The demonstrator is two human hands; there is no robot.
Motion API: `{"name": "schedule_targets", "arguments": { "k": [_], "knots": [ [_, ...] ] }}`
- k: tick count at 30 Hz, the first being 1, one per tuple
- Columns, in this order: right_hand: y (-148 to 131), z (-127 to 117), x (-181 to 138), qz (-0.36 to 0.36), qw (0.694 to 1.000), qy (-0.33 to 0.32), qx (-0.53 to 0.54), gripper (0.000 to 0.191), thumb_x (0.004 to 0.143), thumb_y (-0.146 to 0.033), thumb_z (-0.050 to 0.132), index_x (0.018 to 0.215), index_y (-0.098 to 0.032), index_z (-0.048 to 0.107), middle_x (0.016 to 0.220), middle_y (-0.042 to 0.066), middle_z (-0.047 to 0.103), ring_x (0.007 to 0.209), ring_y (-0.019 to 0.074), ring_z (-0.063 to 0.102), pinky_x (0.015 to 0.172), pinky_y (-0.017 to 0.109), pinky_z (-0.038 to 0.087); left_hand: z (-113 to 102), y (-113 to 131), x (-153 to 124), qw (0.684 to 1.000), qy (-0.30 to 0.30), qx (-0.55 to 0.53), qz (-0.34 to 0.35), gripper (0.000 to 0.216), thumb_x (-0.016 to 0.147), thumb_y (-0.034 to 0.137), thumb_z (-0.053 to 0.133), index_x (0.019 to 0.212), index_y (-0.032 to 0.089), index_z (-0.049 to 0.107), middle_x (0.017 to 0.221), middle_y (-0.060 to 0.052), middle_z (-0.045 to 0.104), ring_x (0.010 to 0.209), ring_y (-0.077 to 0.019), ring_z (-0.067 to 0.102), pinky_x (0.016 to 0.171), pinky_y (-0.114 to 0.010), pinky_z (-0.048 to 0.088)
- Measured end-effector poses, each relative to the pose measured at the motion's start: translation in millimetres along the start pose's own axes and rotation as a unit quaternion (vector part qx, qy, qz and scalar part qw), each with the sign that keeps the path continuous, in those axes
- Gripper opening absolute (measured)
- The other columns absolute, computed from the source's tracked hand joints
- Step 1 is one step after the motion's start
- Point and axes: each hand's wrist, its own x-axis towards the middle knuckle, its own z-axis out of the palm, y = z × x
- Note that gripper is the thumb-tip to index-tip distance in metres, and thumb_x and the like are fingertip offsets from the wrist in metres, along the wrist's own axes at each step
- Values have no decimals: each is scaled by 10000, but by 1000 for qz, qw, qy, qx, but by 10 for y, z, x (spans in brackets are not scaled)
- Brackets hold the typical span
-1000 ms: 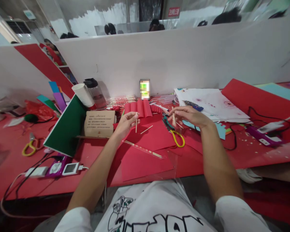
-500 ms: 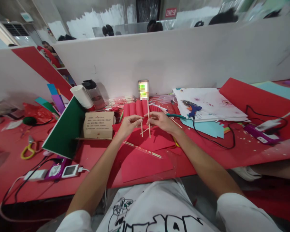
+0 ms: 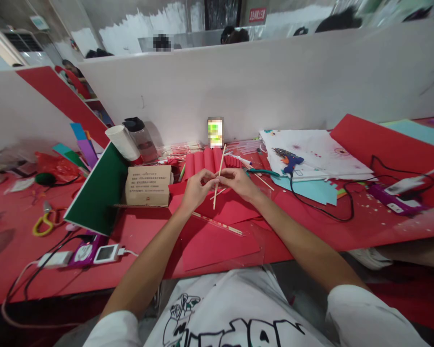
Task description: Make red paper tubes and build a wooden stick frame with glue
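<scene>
My left hand (image 3: 198, 187) and my right hand (image 3: 241, 184) meet above the red sheets, fingertips touching. Both pinch a thin wooden stick (image 3: 214, 198), which stands tilted with its top leaning right. Fingers hide its middle, so I cannot tell whether a second stick lies along it. Right behind the hands, red paper tubes (image 3: 198, 165) stand in a row. Under the wrists, several wooden sticks (image 3: 222, 225) in a clear sleeve lie across a red sheet (image 3: 217, 250).
A cardboard box (image 3: 149, 185) and a green board (image 3: 96, 193) stand on the left, near scissors (image 3: 43, 224). A lit phone (image 3: 215, 132) leans on the partition. To the right lie a blue glue gun (image 3: 292, 163), its cable, and a purple power strip (image 3: 396, 200).
The hands have come together. Two sticks were held apart, one per hand; now one tilted stick shows between the joined fingertips.
</scene>
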Motion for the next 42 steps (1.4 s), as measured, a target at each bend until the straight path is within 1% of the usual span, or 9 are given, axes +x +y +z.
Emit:
{"name": "schedule_targets", "arguments": {
  "k": [4,7,10,13,23,28,33,36,42],
  "knots": [
    [49,8,28,-5,1000,20,5,328,741,-494,806,837,-191,724,831,32,735,809,204,718,830,364,612,-9,-1,5,1000,-14,24,12,173,879,352,683,904,183,655,788,-20,702,713,-154,655,700,-274,531],
    [86,-67,87,-28,995,91,8,330,735,-496,801,838,-196,708,808,25,718,771,197,703,814,368,616,-16,-6,10,999,-40,30,16,149,872,294,681,958,174,660,918,-52,734,794,-163,690,738,-275,548],
    [117,-197,152,-54,981,184,21,368,711,-528,807,852,-207,695,796,12,688,767,190,684,814,369,623,-12,-33,9,997,-80,7,-24,185,869,267,672,1020,158,680,994,-86,744,746,-167,713,709,-295,579],
    [144,-282,188,-63,973,218,43,413,680,-562,824,855,-212,691,809,10,676,793,184,676,822,357,627,-1,-81,12,994,-76,-41,-66,225,849,286,701,1028,150,708,952,-86,752,677,-166,713,691,-315,602],
    [195,-208,197,-51,978,189,71,446,639,-576,870,844,-213,713,778,-2,682,757,175,662,775,337,620,-21,-124,8,995,-88,46,-31,211,889,307,653,982,143,746,782,-56,754,663,-171,688,664,-278,547],
    [169,-258,191,-47,978,179,98,472,600,-587,901,812,-212,710,760,-15,679,741,153,661,763,302,620,-18,-105,4,991,-51,113,46,204,910,281,656,1027,151,762,989,-98,781,824,-175,712,782,-274,551],
    [121,-280,177,-36,979,178,95,521,581,-620,903,832,-215,693,778,2,709,760,167,692,796,318,619,-43,-116,4,992,-112,9,49,401,929,303,645,1300,156,690,1050,-106,791,904,-201,755,850,-302,583],
    [89,-282,162,-37,980,171,90,519,594,-616,901,839,-211,688,761,4,707,748,164,693,781,305,614,-99,-124,4,986,-143,15,78,383,911,293,672,1268,165,721,1138,-110,782,1019,-219,748,942,-317,565],
    [62,-263,140,-44,987,135,74,495,636,-601,883,879,-210,700,812,17,729,774,175,698,806,342,627,-158,-124,15,982,-166,35,86,298,916,258,646,1173,170,769,1085,-103,794,976,-209,752,901,-294,570]
  ]
}}
